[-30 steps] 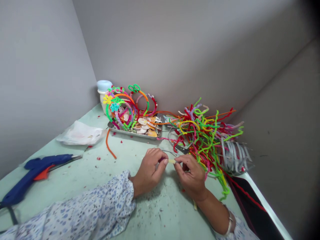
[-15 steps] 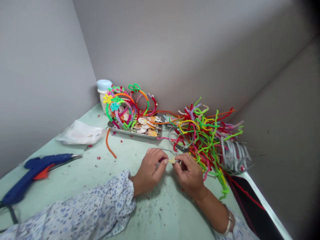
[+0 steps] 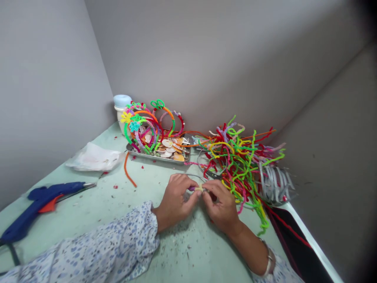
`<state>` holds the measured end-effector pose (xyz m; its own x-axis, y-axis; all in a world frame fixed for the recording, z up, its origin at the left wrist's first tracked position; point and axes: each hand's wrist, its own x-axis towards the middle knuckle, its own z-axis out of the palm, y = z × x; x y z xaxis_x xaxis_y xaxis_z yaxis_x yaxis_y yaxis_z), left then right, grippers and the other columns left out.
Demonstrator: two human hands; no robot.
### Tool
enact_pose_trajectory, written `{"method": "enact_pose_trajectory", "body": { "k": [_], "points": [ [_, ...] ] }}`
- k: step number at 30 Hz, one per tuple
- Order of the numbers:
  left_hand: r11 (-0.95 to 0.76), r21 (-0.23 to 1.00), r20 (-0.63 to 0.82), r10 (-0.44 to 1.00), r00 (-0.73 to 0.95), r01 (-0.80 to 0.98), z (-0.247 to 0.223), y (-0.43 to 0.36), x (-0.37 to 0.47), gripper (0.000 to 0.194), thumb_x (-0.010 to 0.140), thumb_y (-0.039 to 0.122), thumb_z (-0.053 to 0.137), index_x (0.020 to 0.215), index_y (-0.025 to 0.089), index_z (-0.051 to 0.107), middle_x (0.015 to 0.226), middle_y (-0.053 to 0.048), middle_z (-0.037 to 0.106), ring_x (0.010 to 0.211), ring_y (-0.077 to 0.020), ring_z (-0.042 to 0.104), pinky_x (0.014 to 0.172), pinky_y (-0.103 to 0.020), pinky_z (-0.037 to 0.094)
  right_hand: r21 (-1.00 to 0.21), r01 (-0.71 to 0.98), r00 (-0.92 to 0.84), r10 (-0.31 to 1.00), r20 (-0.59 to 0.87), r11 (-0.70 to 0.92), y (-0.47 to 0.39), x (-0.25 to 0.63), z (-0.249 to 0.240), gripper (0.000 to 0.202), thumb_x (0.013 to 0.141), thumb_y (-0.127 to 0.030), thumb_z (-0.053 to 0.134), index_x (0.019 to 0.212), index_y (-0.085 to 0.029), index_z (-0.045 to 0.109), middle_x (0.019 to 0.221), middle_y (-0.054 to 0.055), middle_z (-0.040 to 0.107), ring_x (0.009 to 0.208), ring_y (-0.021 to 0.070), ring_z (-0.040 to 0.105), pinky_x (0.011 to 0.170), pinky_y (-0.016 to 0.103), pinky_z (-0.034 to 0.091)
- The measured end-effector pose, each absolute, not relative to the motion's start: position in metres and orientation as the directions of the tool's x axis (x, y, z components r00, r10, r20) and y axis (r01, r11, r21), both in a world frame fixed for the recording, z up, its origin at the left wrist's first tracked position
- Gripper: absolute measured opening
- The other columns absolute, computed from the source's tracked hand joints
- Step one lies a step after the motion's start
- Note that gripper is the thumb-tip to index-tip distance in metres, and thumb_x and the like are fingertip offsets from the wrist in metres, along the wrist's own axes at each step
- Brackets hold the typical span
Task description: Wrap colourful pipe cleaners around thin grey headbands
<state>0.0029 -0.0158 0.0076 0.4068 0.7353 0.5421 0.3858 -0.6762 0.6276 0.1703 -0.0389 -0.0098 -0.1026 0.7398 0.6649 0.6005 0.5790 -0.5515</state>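
A thin grey headband [image 3: 193, 175] arcs behind my fingers, most of it hidden. Around it sits a short pale yellow pipe-cleaner wrap [image 3: 199, 188], with a purple bit [image 3: 191, 188] just to its left. My left hand [image 3: 176, 198] pinches the band by the purple bit, thumb and forefinger closed. On the other side of the yellow wrap, my right hand [image 3: 221, 206] is closed too, its thumb and forefinger gripping the band. The fingertips of both hands almost meet.
At the back stands a metal tray [image 3: 156, 158] with shell-like pieces and decorated headbands, beside a lidded jar [image 3: 122, 103]. Pipe cleaners [image 3: 244, 161] pile up at right near grey headbands [image 3: 275, 182]. A blue glue gun [image 3: 44, 200], white bag [image 3: 94, 157] and orange pipe cleaner [image 3: 127, 173] lie left.
My fingertips have come closer together at the yellow wrap, the right hand shifting slightly left. The purple bit beside the wrap now shows. Both hands keep hold of the headband.
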Motion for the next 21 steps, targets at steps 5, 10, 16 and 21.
{"method": "enact_pose_trajectory", "body": {
  "k": [5, 10, 16, 21],
  "points": [
    [-0.685, 0.612, 0.558, 0.728, 0.399, 0.394, 0.007, -0.016, 0.0032, 0.01, 0.087, 0.023, 0.05, 0.082, 0.017, 0.056, 0.078, -0.003, 0.055, 0.08, -0.0174, 0.049, 0.079, -0.034, 0.035, -0.548, 0.573, -0.137, 0.731, 0.669, 0.61, -0.0397, 0.1711, -0.0088, 0.023, 0.081, -0.008, 0.054, 0.099, -0.019, 0.063, 0.095, 0.008, 0.064, 0.089, 0.0181, 0.061, 0.077, 0.032, 0.051],
    [-0.697, 0.607, 0.572, 0.717, 0.398, 0.382, 0.0092, -0.0163, 0.0023, 0.01, 0.086, 0.02, 0.05, 0.078, 0.017, 0.054, 0.074, -0.001, 0.052, 0.077, -0.0164, 0.048, 0.077, -0.033, 0.035, -0.564, 0.546, -0.167, 0.74, 0.652, 0.62, -0.0408, 0.1731, -0.0118, 0.029, 0.082, -0.009, 0.053, 0.106, -0.02, 0.063, 0.104, 0.009, 0.066, 0.098, 0.0198, 0.062, 0.086, 0.035, 0.051],
    [-0.697, 0.603, 0.573, 0.717, 0.396, 0.388, 0.0093, -0.0163, 0.0025, 0.01, 0.084, 0.019, 0.05, 0.075, 0.017, 0.051, 0.071, -0.001, 0.05, 0.075, -0.0164, 0.046, 0.075, -0.033, 0.035, -0.617, 0.53, -0.142, 0.778, 0.612, 0.582, -0.0444, 0.1729, -0.0119, 0.03, 0.085, -0.014, 0.052, 0.111, -0.021, 0.064, 0.113, 0.01, 0.067, 0.107, 0.0217, 0.061, 0.093, 0.037, 0.05],
    [-0.698, 0.605, 0.572, 0.715, 0.402, 0.382, 0.0103, -0.0174, 0.0025, 0.008, 0.082, 0.018, 0.051, 0.074, 0.018, 0.05, 0.07, 0.0, 0.05, 0.074, -0.0164, 0.046, 0.074, -0.033, 0.035, -0.714, 0.486, -0.102, 0.845, 0.525, 0.503, -0.046, 0.1726, -0.0132, 0.032, 0.087, -0.021, 0.05, 0.118, -0.023, 0.061, 0.124, 0.01, 0.061, 0.105, 0.0239, 0.062, 0.086, 0.04, 0.054]
  ]
}}
